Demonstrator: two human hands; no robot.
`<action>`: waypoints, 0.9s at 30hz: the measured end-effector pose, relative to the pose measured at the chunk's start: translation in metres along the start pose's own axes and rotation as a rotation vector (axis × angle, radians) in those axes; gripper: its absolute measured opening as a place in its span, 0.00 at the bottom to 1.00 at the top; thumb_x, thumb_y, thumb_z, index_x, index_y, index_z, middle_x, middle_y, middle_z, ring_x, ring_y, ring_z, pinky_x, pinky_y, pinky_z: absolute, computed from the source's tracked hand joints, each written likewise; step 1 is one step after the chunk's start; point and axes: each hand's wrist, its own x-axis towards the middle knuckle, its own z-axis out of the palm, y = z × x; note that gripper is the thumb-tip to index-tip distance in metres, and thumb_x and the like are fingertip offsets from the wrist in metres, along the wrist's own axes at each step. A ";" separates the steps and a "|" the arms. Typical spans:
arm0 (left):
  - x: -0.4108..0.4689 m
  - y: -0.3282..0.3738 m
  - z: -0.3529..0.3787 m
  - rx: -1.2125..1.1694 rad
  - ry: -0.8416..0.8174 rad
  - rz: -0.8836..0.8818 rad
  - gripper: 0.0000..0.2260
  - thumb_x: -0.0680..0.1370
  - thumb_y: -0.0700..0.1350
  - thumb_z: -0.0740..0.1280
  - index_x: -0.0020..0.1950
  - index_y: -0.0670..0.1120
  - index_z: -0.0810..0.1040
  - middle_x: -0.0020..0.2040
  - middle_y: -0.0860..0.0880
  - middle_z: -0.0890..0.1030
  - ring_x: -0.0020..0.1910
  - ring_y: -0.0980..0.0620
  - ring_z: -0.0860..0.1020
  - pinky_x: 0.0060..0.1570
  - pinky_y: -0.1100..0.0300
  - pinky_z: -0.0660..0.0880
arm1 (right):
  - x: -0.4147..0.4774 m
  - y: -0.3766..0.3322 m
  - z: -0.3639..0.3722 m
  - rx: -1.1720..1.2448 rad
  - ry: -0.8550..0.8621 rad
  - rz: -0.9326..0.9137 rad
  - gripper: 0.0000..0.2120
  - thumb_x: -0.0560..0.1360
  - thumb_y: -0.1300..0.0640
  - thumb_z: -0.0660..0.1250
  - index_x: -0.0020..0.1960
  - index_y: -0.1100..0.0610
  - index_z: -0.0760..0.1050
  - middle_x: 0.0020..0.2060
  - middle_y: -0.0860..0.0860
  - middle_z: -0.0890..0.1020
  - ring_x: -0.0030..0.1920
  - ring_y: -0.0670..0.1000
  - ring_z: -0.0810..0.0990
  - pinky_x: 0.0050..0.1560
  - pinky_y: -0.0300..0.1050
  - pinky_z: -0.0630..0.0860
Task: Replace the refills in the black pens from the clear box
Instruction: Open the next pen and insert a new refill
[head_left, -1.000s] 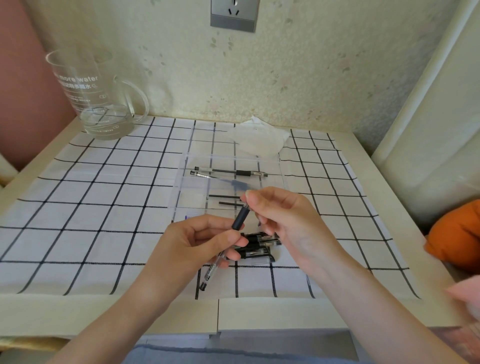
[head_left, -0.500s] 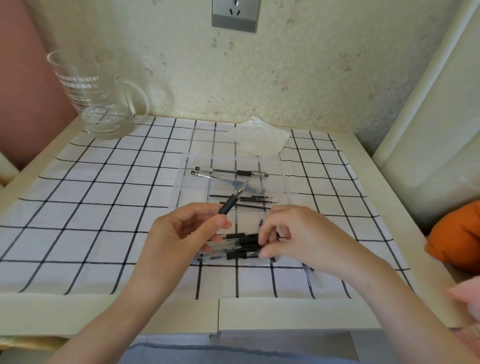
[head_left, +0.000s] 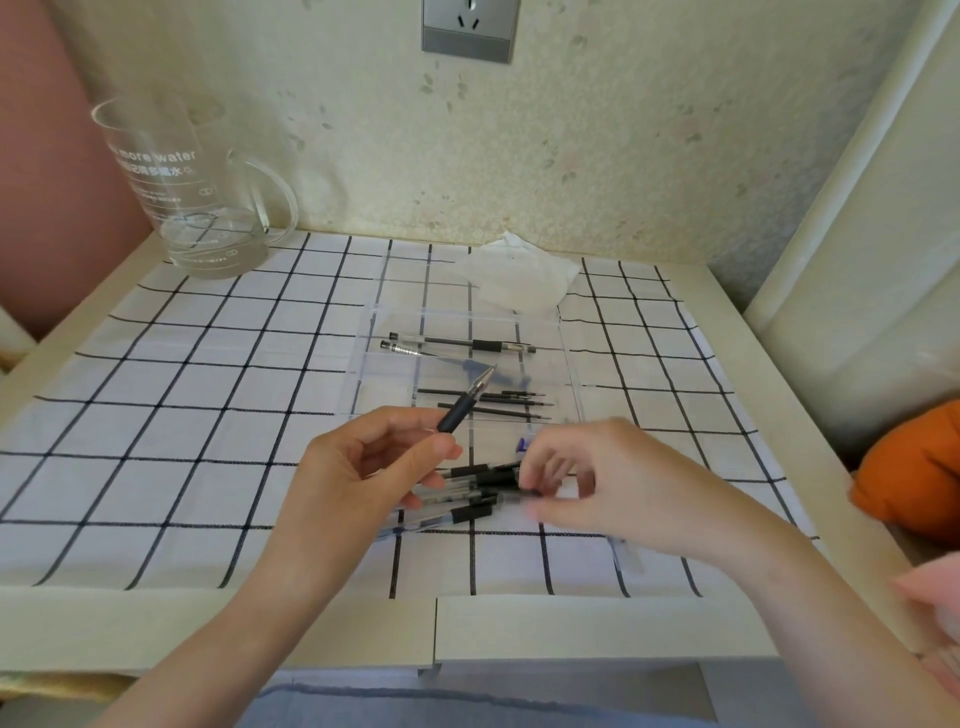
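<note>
My left hand (head_left: 358, 473) holds a black-grip pen (head_left: 460, 413) by its lower part, tip pointing up and right over the clear box (head_left: 570, 364). My right hand (head_left: 608, 483) lies with curled fingers at the right end of a pile of black pens (head_left: 457, 501) near the box's front edge. Its fingertips pinch the end of one pen there; the contact is blurred. Several thin black refills (head_left: 493, 408) lie in the box's middle compartment. Two more pens (head_left: 457, 344) lie in its far compartment.
A glass jug (head_left: 197, 208) stands at the back left on the checked cloth (head_left: 156, 415). A crumpled tissue (head_left: 519, 280) lies behind the box. An orange cushion (head_left: 914, 478) sits off the table's right edge. A thin clear tube (head_left: 628, 556) lies beside my right forearm.
My right hand let go of the pen's top and dropped to the pile of pens. My left hand turned the held pen so its tip points up over the box.
</note>
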 end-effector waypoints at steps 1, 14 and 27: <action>0.000 0.000 0.000 0.000 0.004 0.005 0.06 0.71 0.41 0.70 0.46 0.48 0.82 0.38 0.50 0.85 0.31 0.59 0.80 0.31 0.69 0.76 | -0.001 0.000 -0.005 0.108 0.016 0.002 0.05 0.70 0.54 0.74 0.44 0.48 0.79 0.39 0.44 0.83 0.37 0.36 0.78 0.37 0.28 0.70; -0.003 0.001 -0.001 0.082 -0.016 0.034 0.08 0.63 0.50 0.71 0.41 0.59 0.84 0.41 0.53 0.84 0.36 0.58 0.80 0.30 0.70 0.74 | 0.011 0.007 -0.011 0.584 0.488 -0.175 0.08 0.76 0.63 0.66 0.50 0.53 0.81 0.34 0.45 0.80 0.36 0.44 0.78 0.44 0.35 0.75; -0.003 -0.001 0.000 0.102 -0.019 0.014 0.05 0.65 0.46 0.73 0.39 0.53 0.85 0.38 0.52 0.85 0.39 0.48 0.80 0.39 0.69 0.75 | 0.015 0.001 0.002 0.594 0.373 -0.239 0.08 0.72 0.67 0.69 0.47 0.56 0.82 0.36 0.46 0.82 0.37 0.44 0.80 0.42 0.33 0.74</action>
